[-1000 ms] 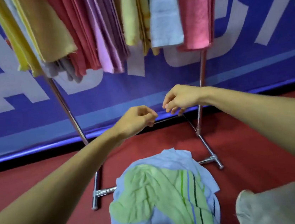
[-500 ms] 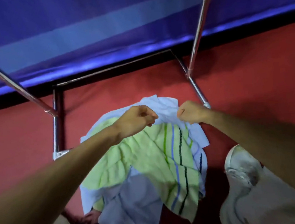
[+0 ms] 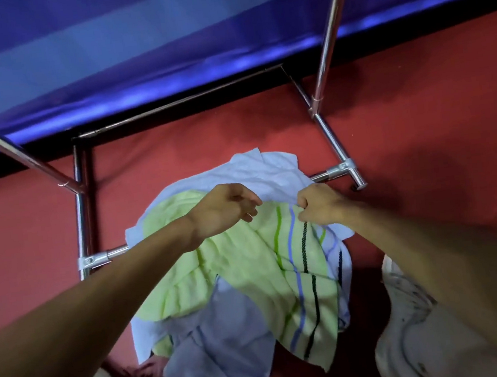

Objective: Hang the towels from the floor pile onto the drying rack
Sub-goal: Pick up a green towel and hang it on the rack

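Bare forearms (image 3: 84, 318); white sneaker (image 3: 406, 300) (grey scuffs, laced).

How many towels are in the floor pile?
3: a green striped towel on top, a white towel beneath at the far side, a bluish towel at the near edge; others may be hidden.

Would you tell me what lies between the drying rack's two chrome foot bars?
The head view shows the towel pile there: a light green striped towel over a white towel and a pale blue towel.
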